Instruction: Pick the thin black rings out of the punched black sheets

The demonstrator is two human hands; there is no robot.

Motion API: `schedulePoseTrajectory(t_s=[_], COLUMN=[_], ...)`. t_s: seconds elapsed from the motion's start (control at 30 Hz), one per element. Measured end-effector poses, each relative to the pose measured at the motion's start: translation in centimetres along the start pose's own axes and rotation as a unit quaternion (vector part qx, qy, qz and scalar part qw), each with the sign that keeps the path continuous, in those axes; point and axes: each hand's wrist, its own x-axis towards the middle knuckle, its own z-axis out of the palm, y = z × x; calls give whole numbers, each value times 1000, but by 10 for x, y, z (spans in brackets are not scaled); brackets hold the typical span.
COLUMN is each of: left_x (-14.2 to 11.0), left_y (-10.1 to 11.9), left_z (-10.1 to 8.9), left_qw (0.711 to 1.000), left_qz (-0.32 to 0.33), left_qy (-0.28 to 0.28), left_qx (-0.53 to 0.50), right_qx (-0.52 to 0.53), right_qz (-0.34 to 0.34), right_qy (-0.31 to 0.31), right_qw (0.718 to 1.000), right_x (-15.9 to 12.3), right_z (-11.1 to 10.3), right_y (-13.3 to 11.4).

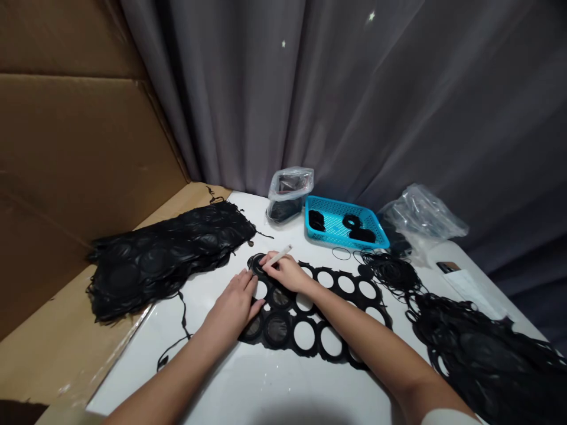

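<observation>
A black rubber-like sheet [290,339] with rows of round rings lies flat on the white table. Many of its rings are open, showing white through them; a few at the left still have dark centres. My right hand [286,273] grips a slim white pen-like tool [280,255] over the sheet's upper left ring. The tool's tip is hidden by my fingers. My left hand [234,298] lies flat with fingers stretched out, pressing on the sheet's left edge, holding nothing.
A stack of black sheets [168,254] lies left, beside a cardboard box [80,159]. A blue basket [345,241] with black rings stands at the back, next to a clear plastic bag [290,186]. Black scraps [482,348] pile up right, near a phone [447,267].
</observation>
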Motion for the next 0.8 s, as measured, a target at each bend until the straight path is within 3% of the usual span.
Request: schedulePoseTrajectory(t_s=[0.3,0.53,0.67,0.8], left_x=[2,0,0,-1], left_y=[1,-4,-4,-2], left_z=[-2,9,11,8], left_qw=[999,1000,1000,999], left_qz=[20,25,30,33], left_qy=[-11,-1,3,-8], left_qx=[24,0,4,17], right_qx=[20,15,-65,-218], right_qz=[8,1,-61,-112], right_qy=[0,0,2,-16], right_qw=[1000,1000,996,969], right_x=[-1,0,-6,-4], right_z=[0,-2,8,8], right_y=[1,4,1,2])
